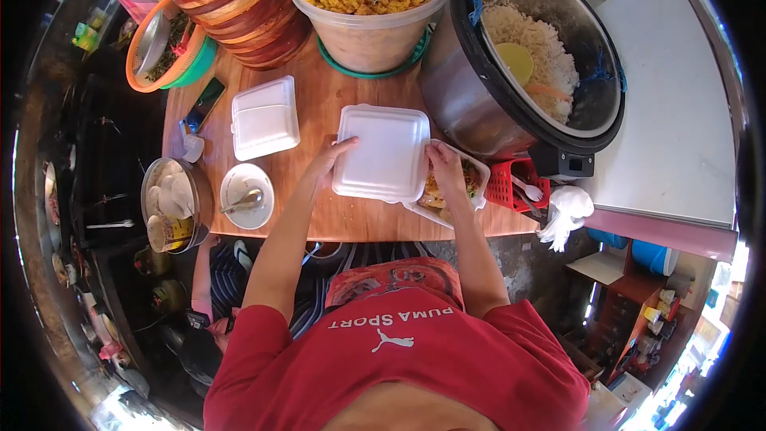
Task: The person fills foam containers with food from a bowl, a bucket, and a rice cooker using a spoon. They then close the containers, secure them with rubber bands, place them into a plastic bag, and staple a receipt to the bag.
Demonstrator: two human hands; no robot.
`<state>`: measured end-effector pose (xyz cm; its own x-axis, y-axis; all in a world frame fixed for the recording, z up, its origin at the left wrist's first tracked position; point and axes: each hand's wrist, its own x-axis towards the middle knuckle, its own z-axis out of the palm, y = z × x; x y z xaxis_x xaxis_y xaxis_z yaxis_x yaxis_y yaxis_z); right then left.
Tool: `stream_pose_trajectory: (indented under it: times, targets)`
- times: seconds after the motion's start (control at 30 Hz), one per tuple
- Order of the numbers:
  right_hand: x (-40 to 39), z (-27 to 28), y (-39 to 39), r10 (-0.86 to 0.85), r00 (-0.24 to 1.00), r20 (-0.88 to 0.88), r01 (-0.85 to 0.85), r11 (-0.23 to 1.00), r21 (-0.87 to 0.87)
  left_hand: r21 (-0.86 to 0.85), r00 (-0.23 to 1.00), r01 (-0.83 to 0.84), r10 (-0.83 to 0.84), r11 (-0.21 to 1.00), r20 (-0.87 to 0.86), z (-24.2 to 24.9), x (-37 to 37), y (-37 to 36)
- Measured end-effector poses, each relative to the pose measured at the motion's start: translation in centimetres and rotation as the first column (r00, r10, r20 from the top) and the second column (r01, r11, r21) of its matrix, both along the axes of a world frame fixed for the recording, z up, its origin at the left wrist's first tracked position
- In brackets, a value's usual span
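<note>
A white foam box (381, 153), its lid down, is held level above the wooden table (315, 219). My left hand (329, 161) grips its left edge, thumb on top. My right hand (445, 166) holds the right edge, fingers bent. Beneath and to the right, partly covered by the box and my right hand, lies an open foam box with food (435, 201). Another closed white foam box (265, 118) rests on the table to the left. The underside of the held box is hidden.
A rice cooker (455, 88) with rice, a tub of yellow food (367, 40) and stacked wooden plates (231, 0) stand at the back. A bowl with a spoon (246, 219), a metal pot (209, 203) and a red basket (507, 182) are nearby. Another person's arm (202, 279) shows lower left.
</note>
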<state>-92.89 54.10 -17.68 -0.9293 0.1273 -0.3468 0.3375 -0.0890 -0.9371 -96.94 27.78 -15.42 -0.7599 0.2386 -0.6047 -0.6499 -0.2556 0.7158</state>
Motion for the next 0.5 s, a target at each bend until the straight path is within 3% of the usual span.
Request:
stream_pose_trajectory:
  times: [0.07,0.17,0.27,0.3,0.33,0.4,0.5]
  targets:
    - [-0.1,1.2,-0.2,0.003,1.000,-0.024,-0.004,1.000,-0.020,0.114,0.999,-0.018,0.022,0.993,-0.030,2.4,1.4,-0.2]
    - [0.2,6.1,-0.8,0.057,0.998,-0.037,-0.059,0.997,-0.053,0.218,0.995,-0.002,-0.020,0.976,0.096,3.1,3.6,-1.6]
    - [0.8,8.9,-1.1,0.134,0.987,-0.092,-0.135,0.991,0.002,0.278,0.994,-0.108,0.104,0.954,0.027,4.5,7.2,-1.0]
    - [1.0,9.3,-1.1,0.151,0.983,-0.101,-0.152,0.988,0.006,0.302,0.962,-0.267,0.236,0.915,0.135,6.0,8.5,-0.3]
    - [1.1,10.1,-1.2,0.169,0.979,-0.110,-0.169,0.986,0.011,0.313,0.949,-0.314,0.288,0.896,0.128,7.0,9.8,0.2]
    - [1.2,11.7,-0.7,0.283,0.958,-0.053,-0.283,0.959,0.008,0.338,0.913,-0.407,0.392,0.848,0.116,8.1,12.5,1.0]
    - [1.6,12.8,-0.3,0.470,0.882,-0.026,-0.471,0.882,-0.014,0.380,0.934,-0.345,0.354,0.858,0.049,6.8,16.8,-0.3]
